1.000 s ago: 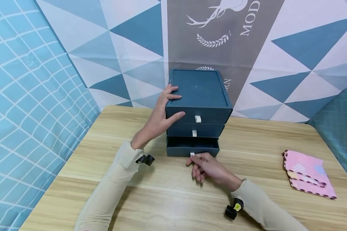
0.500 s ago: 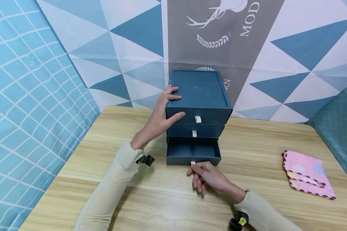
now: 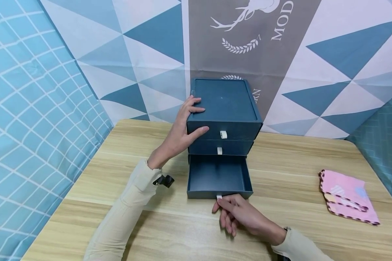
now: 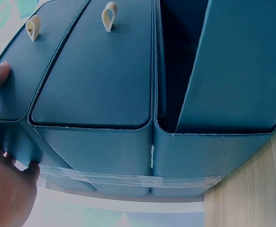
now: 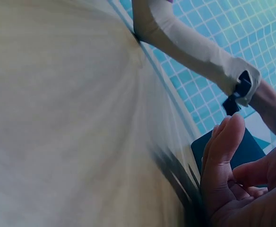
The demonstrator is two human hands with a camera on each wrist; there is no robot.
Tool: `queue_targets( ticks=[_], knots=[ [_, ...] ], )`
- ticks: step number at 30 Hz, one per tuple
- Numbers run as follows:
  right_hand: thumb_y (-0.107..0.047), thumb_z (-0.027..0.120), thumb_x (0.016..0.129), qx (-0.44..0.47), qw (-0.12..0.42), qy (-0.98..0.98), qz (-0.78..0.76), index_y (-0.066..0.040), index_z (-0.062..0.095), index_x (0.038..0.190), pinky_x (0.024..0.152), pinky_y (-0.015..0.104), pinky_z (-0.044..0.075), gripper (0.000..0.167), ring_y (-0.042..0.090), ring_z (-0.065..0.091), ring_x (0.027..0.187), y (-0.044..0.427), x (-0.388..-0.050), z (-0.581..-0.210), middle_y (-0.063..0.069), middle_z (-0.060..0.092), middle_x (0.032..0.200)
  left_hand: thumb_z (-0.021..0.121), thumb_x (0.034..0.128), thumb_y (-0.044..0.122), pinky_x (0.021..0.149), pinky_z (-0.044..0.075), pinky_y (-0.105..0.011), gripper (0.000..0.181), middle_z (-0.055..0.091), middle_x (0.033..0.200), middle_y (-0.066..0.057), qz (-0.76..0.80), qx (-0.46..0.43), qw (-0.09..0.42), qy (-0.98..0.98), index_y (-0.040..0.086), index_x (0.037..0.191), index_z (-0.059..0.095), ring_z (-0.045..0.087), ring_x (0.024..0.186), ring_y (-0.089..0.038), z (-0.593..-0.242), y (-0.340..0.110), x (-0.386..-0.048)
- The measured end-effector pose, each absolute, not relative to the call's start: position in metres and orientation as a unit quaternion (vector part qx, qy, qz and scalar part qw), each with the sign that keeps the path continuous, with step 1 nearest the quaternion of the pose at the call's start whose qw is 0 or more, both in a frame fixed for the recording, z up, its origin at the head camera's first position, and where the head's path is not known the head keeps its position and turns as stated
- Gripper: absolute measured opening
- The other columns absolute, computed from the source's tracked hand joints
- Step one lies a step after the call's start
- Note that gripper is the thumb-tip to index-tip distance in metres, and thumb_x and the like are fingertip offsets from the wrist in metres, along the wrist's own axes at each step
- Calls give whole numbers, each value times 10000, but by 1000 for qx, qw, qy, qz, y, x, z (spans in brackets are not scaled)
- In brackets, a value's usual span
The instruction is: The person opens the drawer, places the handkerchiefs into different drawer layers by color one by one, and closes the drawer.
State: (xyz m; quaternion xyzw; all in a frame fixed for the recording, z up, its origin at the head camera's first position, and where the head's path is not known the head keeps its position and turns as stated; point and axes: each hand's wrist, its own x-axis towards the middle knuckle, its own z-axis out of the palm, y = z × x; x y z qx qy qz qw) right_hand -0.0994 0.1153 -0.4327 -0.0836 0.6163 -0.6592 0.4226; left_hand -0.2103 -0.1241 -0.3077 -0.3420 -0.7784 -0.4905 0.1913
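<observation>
A dark blue cabinet [image 3: 223, 99] with three stacked drawers stands toward the back of the table. Its bottom drawer [image 3: 200, 195] is pulled well out, and nothing shows inside; the upper two are closed. My left hand [image 3: 179, 128] rests on the cabinet's upper left corner, fingers spread on the top and thumb against the front. The left wrist view shows that hand [image 4: 8, 189] beside the top section. With thumb and fingertips, my right hand [image 3: 243, 215] pinches the white pull tab [image 3: 219, 197] of the bottom drawer. The right wrist view shows that hand [image 5: 223, 175], but the tab is hidden.
A folded pink cloth [image 3: 349, 195] with a checked edge lies on the right of the wooden table [image 3: 150, 224]. Patterned sheets [image 3: 143, 47] hang behind the cabinet and at both sides. Clear tape [image 4: 128, 180] runs along the cabinet's side.
My right hand has moved toward me with the pull tab, and the bottom drawer has slid farther out. My left hand has stayed on the cabinet.
</observation>
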Motion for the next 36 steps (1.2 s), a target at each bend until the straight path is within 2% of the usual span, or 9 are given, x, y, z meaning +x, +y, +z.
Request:
queue_targets(
  ticks=[14,24,28,32,36],
  knots=[
    [-358,460,1063,-96,447,597,-659,79,604,1151,435,242,498,468,79,573,499,121,-82,-430,45,650,709,651,920,-7,1200,75,-542,408,285,1559,-239,-492,-337,184,-782,-62,1295,499,53,1526,-328,-307,-124,-210],
    [-390,469,1053,-101,451,607,-647,72,635,1094,396,211,459,493,54,549,461,127,-74,-431,34,644,677,652,921,-5,1201,82,-537,411,284,1560,-239,-488,-342,190,-780,-55,1299,497,55,1523,-342,-307,-124,-211],
    [-423,481,1043,-141,462,630,-608,65,685,1022,377,182,424,529,34,544,440,135,-74,-423,42,670,670,656,920,-4,1199,85,-542,414,287,1558,-243,-486,-342,192,-781,-54,1300,498,57,1524,-343,-308,-124,-212],
    [-358,470,1061,-209,454,657,-564,46,717,992,366,192,409,478,55,535,446,149,-77,-403,52,676,679,659,920,3,1200,85,-540,416,290,1560,-233,-485,-342,195,-781,-49,1301,500,60,1524,-342,-309,-124,-212],
    [-280,456,1075,-258,409,701,-523,-16,729,1029,364,306,471,383,104,568,480,169,-86,-373,77,687,714,662,921,11,1199,85,-544,419,290,1560,-232,-483,-342,195,-782,-48,1303,500,60,1523,-349,-308,-124,-212]
  ],
)
